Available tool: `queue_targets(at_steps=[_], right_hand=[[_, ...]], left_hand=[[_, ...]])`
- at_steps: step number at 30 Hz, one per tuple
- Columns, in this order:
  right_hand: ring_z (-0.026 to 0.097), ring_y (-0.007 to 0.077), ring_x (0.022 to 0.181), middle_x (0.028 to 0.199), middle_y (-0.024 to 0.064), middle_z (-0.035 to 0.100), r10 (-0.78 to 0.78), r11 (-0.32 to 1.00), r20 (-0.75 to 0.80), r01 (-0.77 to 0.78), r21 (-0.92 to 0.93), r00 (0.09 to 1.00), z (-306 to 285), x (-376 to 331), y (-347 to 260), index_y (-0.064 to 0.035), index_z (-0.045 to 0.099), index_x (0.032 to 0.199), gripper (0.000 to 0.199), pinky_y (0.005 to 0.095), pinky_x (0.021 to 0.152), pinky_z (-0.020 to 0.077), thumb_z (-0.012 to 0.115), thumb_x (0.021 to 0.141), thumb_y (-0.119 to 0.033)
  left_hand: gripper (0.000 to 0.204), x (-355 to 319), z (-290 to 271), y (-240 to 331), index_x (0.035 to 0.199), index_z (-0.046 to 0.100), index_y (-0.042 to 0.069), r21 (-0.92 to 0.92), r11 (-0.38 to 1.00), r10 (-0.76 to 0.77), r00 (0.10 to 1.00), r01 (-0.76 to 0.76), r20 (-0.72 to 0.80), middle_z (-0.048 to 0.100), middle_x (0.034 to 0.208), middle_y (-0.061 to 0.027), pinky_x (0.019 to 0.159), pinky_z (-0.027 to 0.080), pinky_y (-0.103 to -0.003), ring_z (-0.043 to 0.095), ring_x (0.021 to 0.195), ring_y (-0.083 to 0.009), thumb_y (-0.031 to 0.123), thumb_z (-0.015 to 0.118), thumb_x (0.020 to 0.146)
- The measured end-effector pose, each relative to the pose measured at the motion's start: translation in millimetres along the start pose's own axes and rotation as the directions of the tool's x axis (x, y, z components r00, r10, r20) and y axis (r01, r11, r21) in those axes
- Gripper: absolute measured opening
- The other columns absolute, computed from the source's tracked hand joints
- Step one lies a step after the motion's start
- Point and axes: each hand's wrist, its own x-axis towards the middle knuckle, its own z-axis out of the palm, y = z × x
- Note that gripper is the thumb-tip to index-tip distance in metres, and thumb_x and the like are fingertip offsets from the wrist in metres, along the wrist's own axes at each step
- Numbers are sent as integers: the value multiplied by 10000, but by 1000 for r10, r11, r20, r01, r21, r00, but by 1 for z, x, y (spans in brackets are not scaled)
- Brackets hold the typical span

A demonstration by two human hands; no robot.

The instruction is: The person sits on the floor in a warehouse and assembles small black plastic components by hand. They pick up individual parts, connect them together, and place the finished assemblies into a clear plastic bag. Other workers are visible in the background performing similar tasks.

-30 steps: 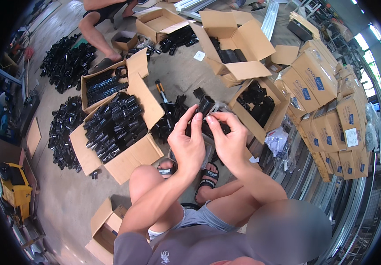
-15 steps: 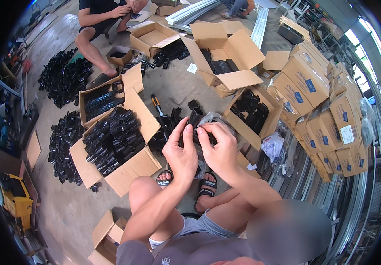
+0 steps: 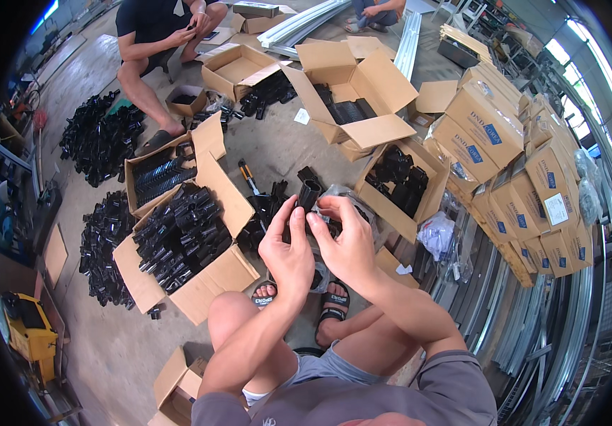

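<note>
Between my hands stands a glossy black tubular plastic part, its open end tilted up and away from me. My left hand is closed round the lower left side of the part, thumb along it. From the other side, my right hand pinches the part's lower end with thumb and fingers. Whether a smaller piece sits between the fingertips is hidden. Below and beyond my hands, more black parts lie on the floor beside clear plastic wrap. An orange-handled tool lies next to them.
To the left, an open carton is heaped with black parts, beside loose piles. Another open carton stands at right. Stacked sealed cartons and long metal profiles line the right side. A co-worker sits at far left.
The black part now stands higher and more upright between my fingers, showing more of its length. My view has shifted slightly. Both hands stay together on the part.
</note>
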Motion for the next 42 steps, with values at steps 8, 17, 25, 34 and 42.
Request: queue_targets(at_steps=[8, 17, 25, 34, 42], right_hand=[[695, 305, 855, 914, 175, 673, 5, 1000, 54, -7, 28, 999, -3, 1, 3, 37, 621, 976, 202, 378, 762, 554, 698, 896, -132], [702, 303, 871, 946, 173, 685, 20, 998, 56, -23, 53, 998, -3, 3, 2, 37, 619, 977, 214, 377, 782, 559, 704, 901, -145], [707, 307, 877, 951, 175, 690, 89, 994, 148, -96, 45, 985, -4, 2, 4, 42, 604, 1007, 246, 372, 791, 561, 706, 898, -155], [709, 297, 855, 928, 173, 689, 84, 991, 112, -94, 90, 990, 0, 1, 3, 29, 597, 1019, 225, 374, 744, 555, 682, 918, -153], [697, 298, 852, 923, 159, 685, -6, 999, 97, 1, 51, 995, -1, 1, 7, 29, 601, 1012, 210, 372, 737, 551, 670, 923, -148]], left_hand=[[271, 1, 2, 0, 1219, 680, -5, -50, 998, -27, 999, 25, -30, 708, 909, -35, 667, 472, -224, 551, 765, -45, 128, 624, 990], [272, 2, 2, -1, 1219, 680, -12, -37, 999, -3, 999, 1, -40, 675, 874, 0, 604, 428, -215, 492, 712, -33, 128, 622, 993], [272, 0, 1, 7, 1213, 681, -16, -24, 997, -74, 997, 73, -29, 700, 904, -29, 660, 470, -235, 543, 761, -51, 134, 620, 994], [262, 1, 1, 3, 1209, 684, -13, -52, 997, -54, 998, 53, -25, 694, 931, -21, 660, 460, -200, 548, 785, -29, 130, 613, 1001], [270, 0, 1, 1, 1219, 674, -24, -53, 998, -25, 1000, 24, -15, 680, 901, -8, 612, 436, -203, 517, 732, -26, 121, 609, 1001]])
